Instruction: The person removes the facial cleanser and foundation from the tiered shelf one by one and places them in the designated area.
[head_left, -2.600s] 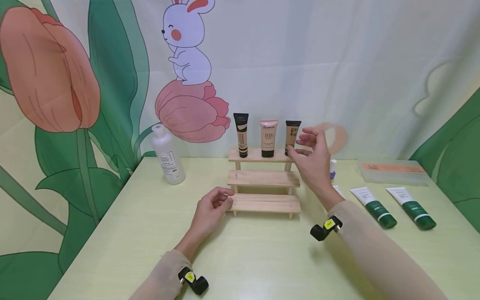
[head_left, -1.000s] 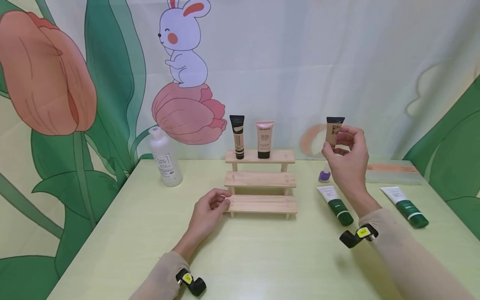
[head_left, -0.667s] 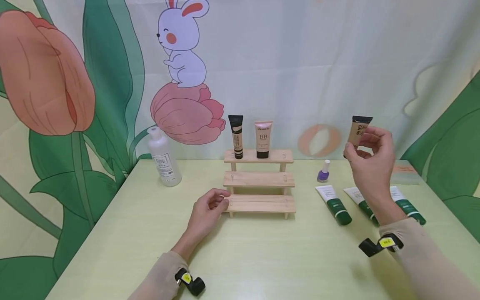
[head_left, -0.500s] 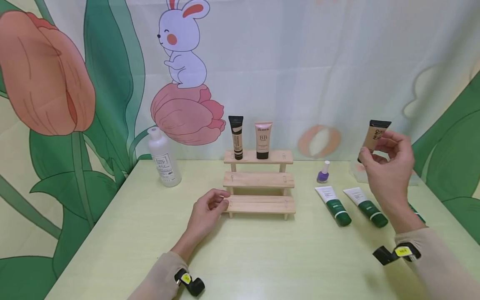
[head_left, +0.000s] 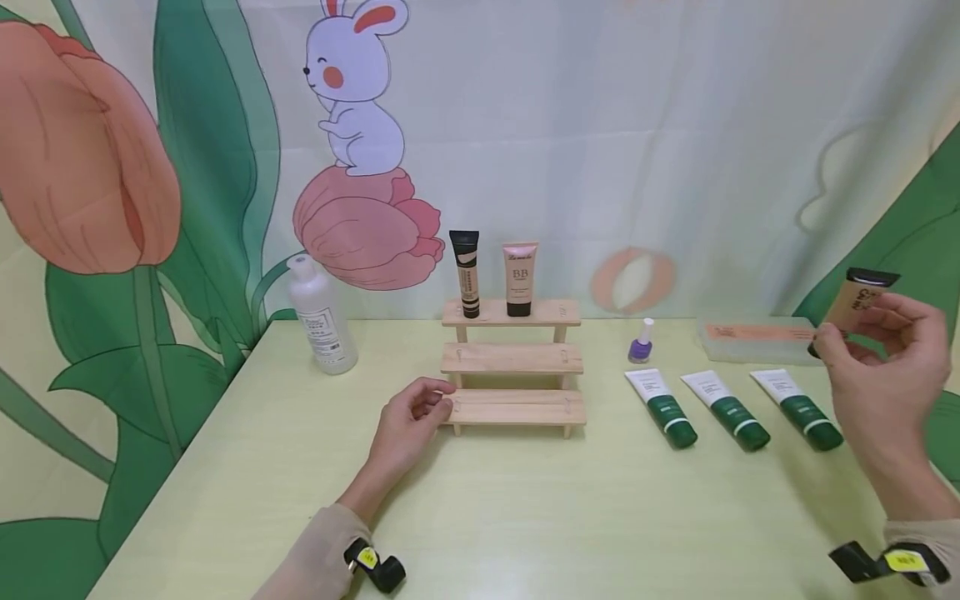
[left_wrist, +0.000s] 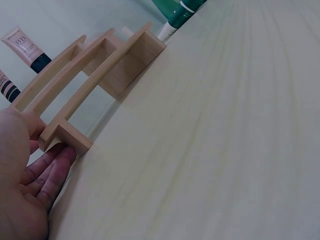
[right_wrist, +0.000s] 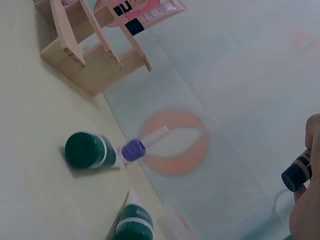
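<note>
Right hand [head_left: 881, 367] pinches a tan tube [head_left: 855, 302] above the table [head_left: 525, 517]. Left hand [head_left: 411, 421], fingers loosely curled, touches the wooden rack [head_left: 512, 392], gripping nothing.

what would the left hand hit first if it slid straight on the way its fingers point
The left hand already touches the wooden step rack at the left end of its lowest step, so the rack comes first; nothing lies between them.
</note>
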